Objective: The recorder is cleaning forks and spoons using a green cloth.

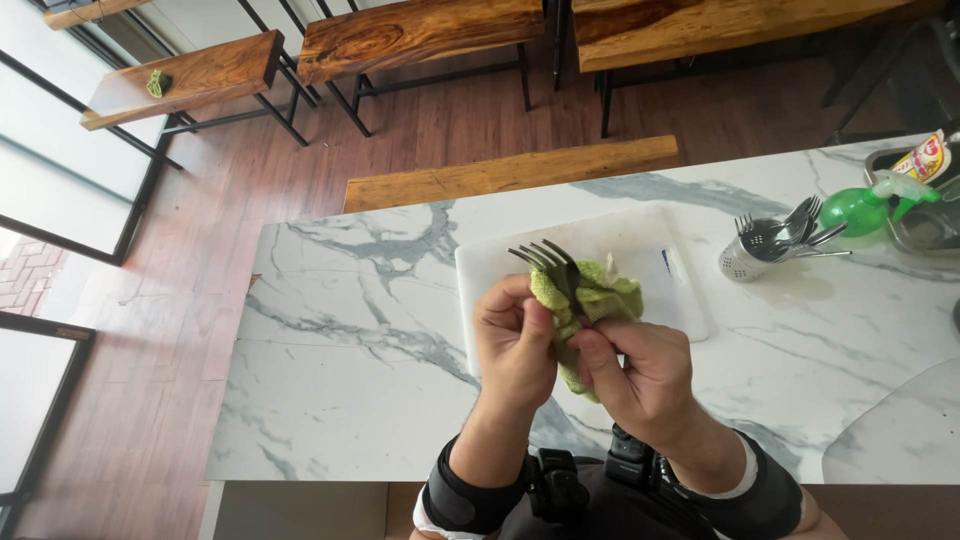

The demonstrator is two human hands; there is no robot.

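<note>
Forks (552, 265), dark and metal, stand just left of the frame's centre in the head view, tines up and to the left, their handles wrapped in a green cloth (590, 305). The left hand (515, 340) is closed on cloth and handles from the left; the right hand (640, 370) pinches the cloth's lower folds, thumb up against them. Both hover over the marble surface (350, 330), in front of a white cutting board (650, 260).

By the look of it, the forks are light, rigid and slippery, with pointed tines, so the handles are the place to grip. The cloth is soft and limp and bunches anywhere.

At the right of the frame, a perforated holder of cutlery (765, 248) stands beside a green spray bottle (865, 208).
</note>
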